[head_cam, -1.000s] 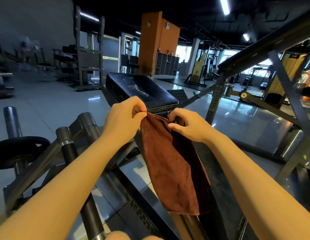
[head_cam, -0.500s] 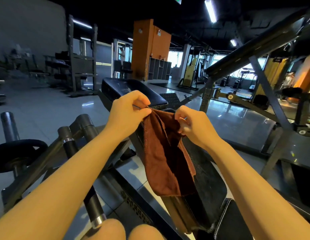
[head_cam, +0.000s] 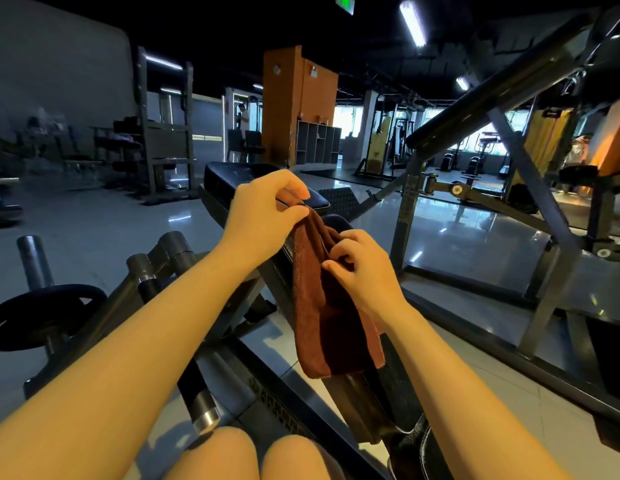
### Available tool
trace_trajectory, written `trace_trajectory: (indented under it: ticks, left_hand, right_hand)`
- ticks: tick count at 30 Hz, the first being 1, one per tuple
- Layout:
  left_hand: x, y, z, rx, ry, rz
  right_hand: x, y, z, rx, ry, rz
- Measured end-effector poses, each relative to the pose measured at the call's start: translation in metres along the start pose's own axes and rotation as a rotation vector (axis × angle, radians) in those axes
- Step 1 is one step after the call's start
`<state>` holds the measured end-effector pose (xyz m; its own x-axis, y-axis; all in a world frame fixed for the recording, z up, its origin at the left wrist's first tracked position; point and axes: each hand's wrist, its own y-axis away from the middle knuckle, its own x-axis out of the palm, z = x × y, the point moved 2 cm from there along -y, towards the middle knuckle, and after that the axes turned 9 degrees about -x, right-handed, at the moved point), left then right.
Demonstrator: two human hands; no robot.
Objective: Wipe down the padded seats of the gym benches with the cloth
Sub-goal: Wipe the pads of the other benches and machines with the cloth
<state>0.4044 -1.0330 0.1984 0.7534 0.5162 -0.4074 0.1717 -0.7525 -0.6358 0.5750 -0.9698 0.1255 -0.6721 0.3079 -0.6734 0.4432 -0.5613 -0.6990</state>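
A brown cloth (head_cam: 331, 327) hangs folded in the air in front of me, above the black padded bench (head_cam: 229, 178) of a gym machine. My left hand (head_cam: 263, 220) pinches the cloth's top edge between thumb and fingers. Lower down and to the right, my right hand (head_cam: 362, 268) grips a fold of the same cloth with curled fingers. The bench's upper pad runs away from me behind my hands; a lower sloping pad (head_cam: 400, 389) shows under the cloth. Neither pad is touched by the cloth as far as I can see.
Steel weight pegs (head_cam: 35, 261) and a black weight plate (head_cam: 42, 317) stand at the left. A slanted machine frame (head_cam: 516, 161) crosses the right side. Glossy grey floor lies around, with racks, an orange pillar (head_cam: 298, 105) and other machines farther back. My knees show at the bottom.
My right hand has dropped lower along the cloth and gathered it into a narrower fold, while my left hand keeps the top edge. The view has tilted upward.
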Motion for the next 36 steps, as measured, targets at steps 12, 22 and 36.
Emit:
trace_trajectory:
  ticks: [12,22,36]
  left_hand:
    - [-0.011,0.010,-0.019,0.042,-0.018,0.057]
    - [-0.013,0.034,-0.058,0.093,0.253,0.195]
    - [0.079,0.042,0.104,-0.178,0.057,-0.017]
  right_hand:
    - [-0.115,0.004,0.022,-0.043,0.171,0.109]
    - [-0.168,0.024,0.037,-0.026,0.149,0.108]
    - [0.065,0.067,-0.020,0.216,0.134,-0.009]
